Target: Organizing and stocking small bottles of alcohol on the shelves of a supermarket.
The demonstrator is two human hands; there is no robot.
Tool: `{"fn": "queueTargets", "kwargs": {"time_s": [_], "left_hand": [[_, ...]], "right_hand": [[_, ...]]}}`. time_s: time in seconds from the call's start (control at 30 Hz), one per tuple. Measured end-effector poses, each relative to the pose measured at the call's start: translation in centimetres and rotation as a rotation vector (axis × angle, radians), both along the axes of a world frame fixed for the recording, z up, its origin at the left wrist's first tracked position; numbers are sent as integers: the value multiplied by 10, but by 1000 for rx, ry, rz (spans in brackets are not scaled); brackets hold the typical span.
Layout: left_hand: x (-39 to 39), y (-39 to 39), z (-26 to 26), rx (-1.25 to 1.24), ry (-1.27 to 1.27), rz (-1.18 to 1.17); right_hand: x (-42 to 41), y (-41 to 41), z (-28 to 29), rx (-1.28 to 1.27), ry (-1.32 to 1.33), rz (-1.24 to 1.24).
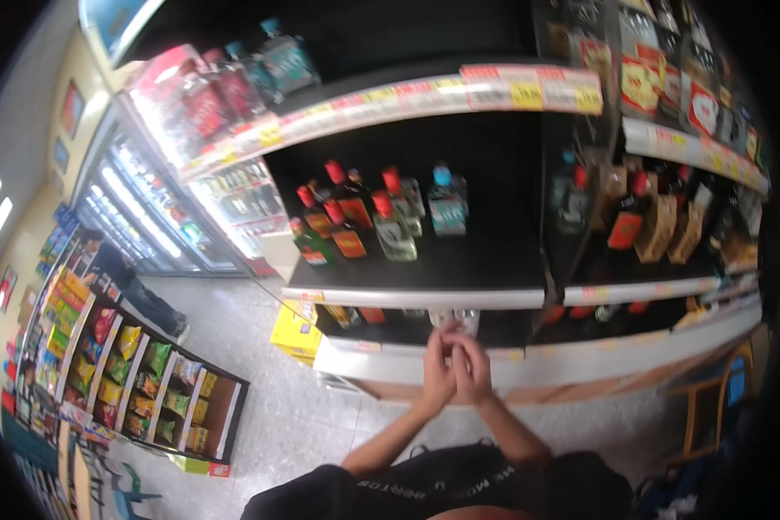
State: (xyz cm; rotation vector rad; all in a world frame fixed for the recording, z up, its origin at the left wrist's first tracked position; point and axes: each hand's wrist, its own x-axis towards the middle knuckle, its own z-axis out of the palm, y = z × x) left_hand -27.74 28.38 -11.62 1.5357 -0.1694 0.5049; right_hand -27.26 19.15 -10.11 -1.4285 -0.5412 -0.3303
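My left hand (439,370) and my right hand (471,367) touch each other in front of my body, fingers bent together; no object shows in either. Past them stands a store shelf of liquor bottles. On its middle board (422,298) are several red-capped bottles, among them a clear glass bottle (395,231) and a dark bottle with an orange label (346,234). A blue-capped bottle (448,208) stands to their right. Higher up, a teal-labelled bottle (289,62) stands beside pink bottles (201,107). The lowest shelf is partly hidden by my fingers.
A snack rack (231,416) with chip bags is at the left, and a person (133,286) stands behind it near glass-door coolers (143,208). A yellow box (296,331) sits by the shelf's left end. At the right are more bottles (626,221) and a wooden chair (692,416).
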Motion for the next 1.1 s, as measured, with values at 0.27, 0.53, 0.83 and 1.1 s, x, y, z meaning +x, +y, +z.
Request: {"fn": "queueTargets", "kwargs": {"time_s": [0.27,0.53,0.83,1.1], "left_hand": [[-39,27,-66,28,284,-17],[-38,45,-66,67,283,-17],[-64,104,-45,160,227,-92],[-31,212,160,544,-414,267]], "right_hand": [[-8,-3,-54,-187,282,281],[10,13,-75,-207,274,415],[-7,35,-37,-310,299,612],[40,57,184,-429,-380,573]]}}
